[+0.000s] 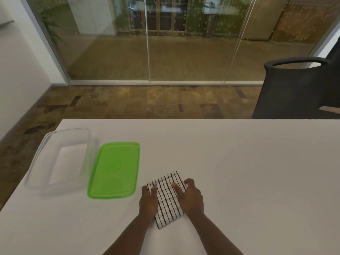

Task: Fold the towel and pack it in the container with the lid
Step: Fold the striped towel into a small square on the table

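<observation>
A white towel with black checks (168, 198) lies folded into a small rectangle on the white table (239, 172), near the front edge. My left hand (148, 202) grips its left side and my right hand (190, 196) grips its right side, thumbs on top. A clear plastic container (60, 159) stands open and empty at the far left. Its green lid (114, 170) lies flat between the container and the towel.
A black office chair (296, 89) stands beyond the table's far right corner. The table's left edge runs close beside the container. A glass wall and carpeted floor lie behind the table.
</observation>
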Demonstrator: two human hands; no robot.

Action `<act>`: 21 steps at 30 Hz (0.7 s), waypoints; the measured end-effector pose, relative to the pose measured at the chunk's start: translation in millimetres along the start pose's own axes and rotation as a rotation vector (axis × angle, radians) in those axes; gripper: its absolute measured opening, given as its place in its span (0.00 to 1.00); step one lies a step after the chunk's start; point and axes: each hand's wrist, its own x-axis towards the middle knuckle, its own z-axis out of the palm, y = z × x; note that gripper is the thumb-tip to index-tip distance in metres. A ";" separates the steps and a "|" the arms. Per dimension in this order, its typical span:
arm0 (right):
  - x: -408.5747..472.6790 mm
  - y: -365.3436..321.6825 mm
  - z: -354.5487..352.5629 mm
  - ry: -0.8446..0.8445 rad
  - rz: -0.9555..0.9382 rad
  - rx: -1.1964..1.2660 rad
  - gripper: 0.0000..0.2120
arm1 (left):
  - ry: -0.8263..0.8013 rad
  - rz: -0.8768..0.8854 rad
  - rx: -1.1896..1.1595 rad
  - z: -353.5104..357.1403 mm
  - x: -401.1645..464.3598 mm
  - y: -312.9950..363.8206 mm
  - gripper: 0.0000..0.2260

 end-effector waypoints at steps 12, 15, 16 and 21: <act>0.0 -4.0 -31.6 -0.582 0.370 0.809 0.17 | 0.195 0.261 0.148 -19.7 -4.9 17.7 0.12; -0.2 -7.6 -36.4 -0.497 0.401 0.946 0.16 | 0.292 0.567 0.365 -46.6 1.6 29.0 0.18; 0.3 -8.9 -37.9 -0.466 0.397 0.966 0.16 | 0.334 0.629 0.459 -58.9 7.2 31.5 0.20; 1.7 -15.5 -43.7 -0.349 0.358 0.983 0.15 | 0.503 0.610 0.849 -135.0 30.1 35.4 0.25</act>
